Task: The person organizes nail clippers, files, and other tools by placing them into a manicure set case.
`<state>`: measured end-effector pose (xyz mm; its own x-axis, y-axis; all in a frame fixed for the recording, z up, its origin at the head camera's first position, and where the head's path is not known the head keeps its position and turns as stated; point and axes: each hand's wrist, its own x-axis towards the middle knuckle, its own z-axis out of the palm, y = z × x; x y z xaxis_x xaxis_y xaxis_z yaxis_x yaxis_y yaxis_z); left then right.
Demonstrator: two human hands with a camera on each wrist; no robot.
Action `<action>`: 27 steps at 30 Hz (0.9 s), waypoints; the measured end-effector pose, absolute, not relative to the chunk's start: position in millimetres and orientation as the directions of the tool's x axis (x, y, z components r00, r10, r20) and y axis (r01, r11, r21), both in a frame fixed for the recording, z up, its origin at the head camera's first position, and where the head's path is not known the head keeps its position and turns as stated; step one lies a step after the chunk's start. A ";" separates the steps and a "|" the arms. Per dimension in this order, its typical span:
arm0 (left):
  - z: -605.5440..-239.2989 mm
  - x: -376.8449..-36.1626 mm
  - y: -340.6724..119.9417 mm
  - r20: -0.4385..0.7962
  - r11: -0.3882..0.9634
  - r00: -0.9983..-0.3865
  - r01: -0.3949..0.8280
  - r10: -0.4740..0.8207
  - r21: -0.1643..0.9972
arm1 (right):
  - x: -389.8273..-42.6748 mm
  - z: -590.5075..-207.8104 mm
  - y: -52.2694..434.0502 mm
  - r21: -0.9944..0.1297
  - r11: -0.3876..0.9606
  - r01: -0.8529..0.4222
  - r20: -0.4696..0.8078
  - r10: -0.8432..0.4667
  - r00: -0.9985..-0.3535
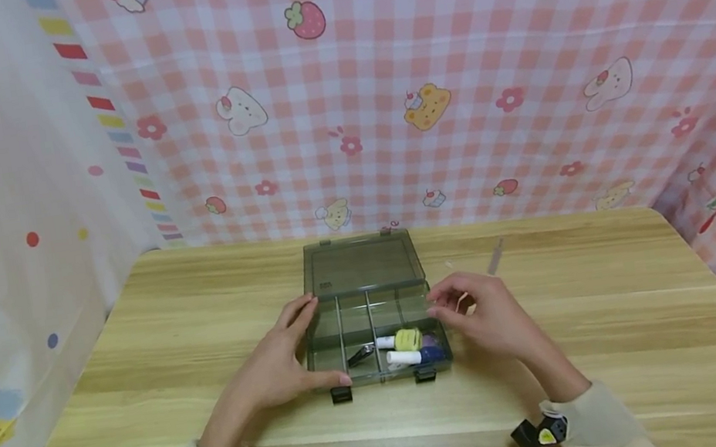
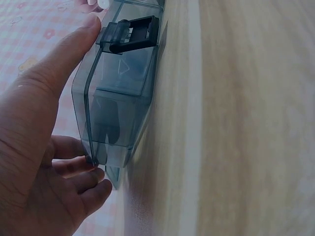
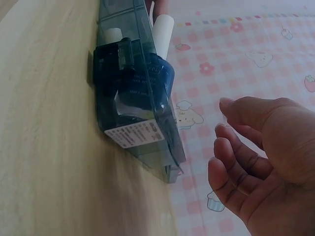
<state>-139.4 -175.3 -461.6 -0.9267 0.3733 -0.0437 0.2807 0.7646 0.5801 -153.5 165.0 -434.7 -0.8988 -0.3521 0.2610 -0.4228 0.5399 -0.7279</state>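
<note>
A clear grey storage box (image 1: 365, 379) lies with its lid (image 1: 361, 266) folded back. My left hand (image 1: 268, 367) grips its left end, thumb on the front rim near a black latch (image 2: 140, 33) and fingers at the rear corner. A nail clipper (image 1: 361, 355) lies in a middle compartment. To its right are a yellow nail polish bottle (image 1: 407, 339), a dark blue nail polish bottle (image 1: 431, 353) with a white cap, and something purple (image 1: 429, 340). My right hand (image 1: 485, 313) is by the box's right end, thumb and index finger pinching a faint, small clear piece (image 3: 224, 119).
Behind my right hand, a thin pinkish stick (image 1: 495, 256) lies on the wooden table (image 1: 624, 306), with a small clear bit (image 1: 449, 264) to its left. A checked cloth (image 1: 386, 133) hangs at the table's rear edge, and a white cloth (image 1: 9, 193) at the left.
</note>
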 end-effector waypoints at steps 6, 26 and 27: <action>-460.1 -139.4 -175.7 -0.034 0.763 -0.927 0.287 0.374 0.579 | -157.2 -427.3 156.1 -0.731 0.527 -0.433 0.264 -0.366 -0.892; -462.9 -139.2 -174.4 -0.021 0.757 -0.926 0.294 0.377 0.584 | -172.6 -415.0 123.1 -0.712 0.551 -0.435 0.207 -0.428 -0.880; -463.0 -139.2 -174.3 -0.019 0.756 -0.926 0.296 0.377 0.584 | -173.8 -414.7 121.2 -0.714 0.550 -0.433 0.202 -0.430 -0.880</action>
<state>-139.2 -174.3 -463.0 -0.9260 0.3771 -0.0190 0.2959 0.7559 0.5840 -173.8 121.2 -414.7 -0.8799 -0.4299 0.2022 -0.4329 0.5502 -0.7141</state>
